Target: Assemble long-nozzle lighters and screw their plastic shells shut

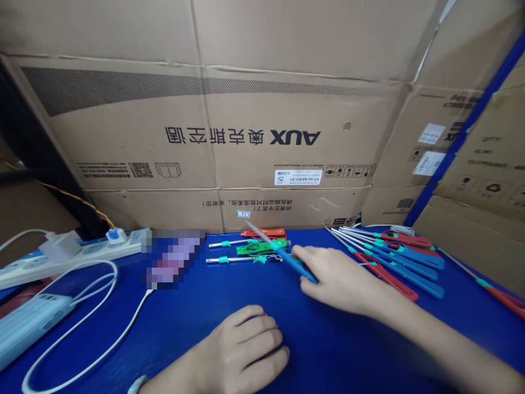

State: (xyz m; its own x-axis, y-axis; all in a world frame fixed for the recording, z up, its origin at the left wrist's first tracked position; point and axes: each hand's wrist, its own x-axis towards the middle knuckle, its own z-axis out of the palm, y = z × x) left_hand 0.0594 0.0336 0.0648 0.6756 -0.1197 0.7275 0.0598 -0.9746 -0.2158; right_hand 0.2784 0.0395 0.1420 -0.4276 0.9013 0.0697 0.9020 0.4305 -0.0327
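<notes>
My right hand (pixel 340 276) is closed on a long-nosed lighter with a blue handle (pixel 301 268), held tilted, its metal nozzle pointing to the back left. My left hand (pixel 250 350) rests closed at the front middle of the blue table, knuckles up; nothing shows in its curled fingers, and its palm is hidden. Just behind the held lighter lie a red lighter casing (pixel 268 233), a green lighter casing (pixel 254 248) and two metal lighter tubes with teal triggers, the nearer tube (pixel 215 261) lying in front. Right of my right hand, several red and blue lighters (pixel 410 261) are fanned out.
A cardboard wall (pixel 246 98) closes off the back of the blue table (pixel 164 334). On the left are a white power strip (pixel 135 241), a pale blue power bank (pixel 36 323), a looping white cable (pixel 117 350) and a blurred-out phone (pixel 176 260). Another red lighter (pixel 500 295) lies far right.
</notes>
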